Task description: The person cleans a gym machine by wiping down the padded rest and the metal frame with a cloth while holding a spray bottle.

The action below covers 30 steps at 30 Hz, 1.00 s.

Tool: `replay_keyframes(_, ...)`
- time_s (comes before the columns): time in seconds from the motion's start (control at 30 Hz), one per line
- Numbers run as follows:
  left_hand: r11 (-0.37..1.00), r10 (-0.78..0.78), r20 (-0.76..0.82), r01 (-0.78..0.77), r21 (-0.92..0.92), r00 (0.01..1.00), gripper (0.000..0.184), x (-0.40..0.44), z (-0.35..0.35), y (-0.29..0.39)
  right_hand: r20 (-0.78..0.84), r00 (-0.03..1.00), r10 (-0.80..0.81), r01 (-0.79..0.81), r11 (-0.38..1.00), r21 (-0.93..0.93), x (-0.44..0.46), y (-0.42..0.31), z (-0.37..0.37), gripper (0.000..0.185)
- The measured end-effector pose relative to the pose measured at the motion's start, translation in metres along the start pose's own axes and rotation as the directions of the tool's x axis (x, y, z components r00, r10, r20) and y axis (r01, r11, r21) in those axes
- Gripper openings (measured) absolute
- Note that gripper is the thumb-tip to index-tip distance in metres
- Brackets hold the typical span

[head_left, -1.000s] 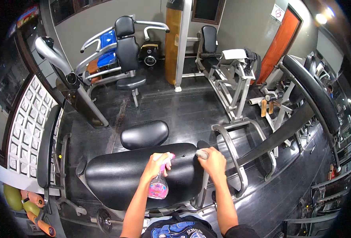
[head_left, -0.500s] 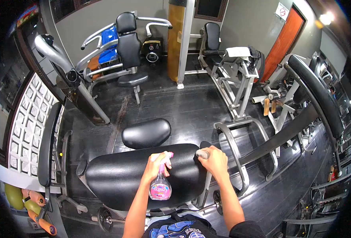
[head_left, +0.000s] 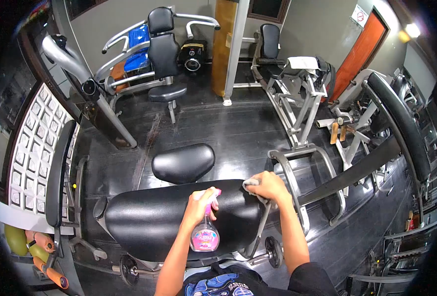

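Observation:
My left hand (head_left: 200, 205) is wrapped round the neck of a spray bottle (head_left: 204, 238) with a pink trigger head and a pink label. The bottle is held upright over a long black padded bench (head_left: 149, 214). At the bench's right end, my right hand (head_left: 269, 186) is closed on a grey cloth (head_left: 251, 184), which touches the pad's far right corner. Part of the cloth is hidden under the fingers. Just beyond the bench is a smaller black pad (head_left: 184, 163).
A barbell with small plates (head_left: 128, 270) lies low in front of the bench. A silver tubular frame (head_left: 297, 190) stands close on the right. A seated machine (head_left: 163, 54) is at the back, beside a brown column (head_left: 224, 54). Foam rollers (head_left: 41, 240) lie at lower left.
My right hand has moved slightly up with the cloth, and more of the cloth shows on the bench corner. The left hand and spray bottle have shifted a little right.

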<state>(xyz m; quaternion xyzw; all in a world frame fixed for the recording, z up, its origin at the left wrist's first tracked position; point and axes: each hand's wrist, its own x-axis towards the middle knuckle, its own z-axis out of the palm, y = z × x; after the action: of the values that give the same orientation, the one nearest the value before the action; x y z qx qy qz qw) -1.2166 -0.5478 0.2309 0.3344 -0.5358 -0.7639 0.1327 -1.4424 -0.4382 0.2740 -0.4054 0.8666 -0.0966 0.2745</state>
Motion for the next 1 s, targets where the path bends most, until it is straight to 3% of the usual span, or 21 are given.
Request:
replay_keyframes(0.03,1.000,-0.007,-0.014,0.007,0.009,1.000,0.046,0.002,0.001,-0.001,0.000,1.000,-0.001,0.001,1.000,-0.001,0.008,-0.002,0.002,0.035)
replay_keyframes(0.13,1.000,-0.014,-0.041,0.015,0.016,0.999,0.047,0.004,0.004,0.001,-0.069,0.978,-0.196,0.180,0.965,-0.192,0.027,-0.028,0.025,0.033)
replay_keyframes(0.3,0.996,-0.035,-0.050,0.040,0.083,0.998,0.047,0.005,0.000,0.007,-0.065,0.925,-0.374,0.368,0.926,-0.083,0.037,-0.045,0.050,0.031)
replay_keyframes(0.4,0.993,-0.021,-0.074,0.030,0.113,0.997,0.047,0.007,-0.005,0.010,0.241,0.953,-0.182,0.144,0.975,0.167,0.043,-0.014,0.009,0.034)
replay_keyframes(0.47,0.999,-0.045,-0.059,0.045,-0.009,0.997,0.047,0.011,-0.006,0.005,0.228,0.962,-0.148,0.142,0.989,0.042,0.061,0.023,0.004,0.037)
replay_keyframes(0.53,0.997,-0.075,-0.045,0.075,-0.002,0.996,0.049,0.015,-0.007,0.004,0.237,0.965,-0.111,0.110,0.994,0.018,0.065,0.027,0.000,0.039)
replay_keyframes(0.63,0.994,-0.108,-0.028,0.108,-0.009,0.994,0.051,0.017,-0.007,0.007,0.177,0.956,-0.234,0.256,0.960,-0.116,0.072,0.005,0.012,0.045)
replay_keyframes(0.73,0.990,-0.141,-0.017,0.140,-0.033,0.990,0.052,0.015,-0.010,0.007,0.208,0.931,-0.300,0.315,0.948,-0.039,0.089,-0.017,0.038,0.046)
replay_keyframes(0.83,0.989,-0.145,0.000,0.144,-0.044,0.989,0.052,0.016,-0.012,0.008,0.163,0.936,-0.312,0.330,0.939,-0.097,0.101,-0.026,0.055,0.048)
replay_keyframes(0.87,0.989,-0.138,-0.006,0.137,-0.056,0.990,0.052,0.015,-0.012,0.010,0.163,0.936,-0.312,0.330,0.939,-0.093,0.103,-0.022,0.055,0.048)
replay_keyframes(0.93,0.989,-0.131,-0.011,0.130,-0.068,0.991,0.052,0.015,-0.011,0.009,0.299,0.946,-0.123,0.141,0.989,-0.040,0.105,-0.012,0.039,0.051)
replay_keyframes(1.0,0.989,-0.116,-0.037,0.112,-0.093,0.993,0.052,0.017,-0.012,0.006,0.349,0.930,-0.118,0.145,0.988,-0.054,0.111,0.016,0.027,0.056)
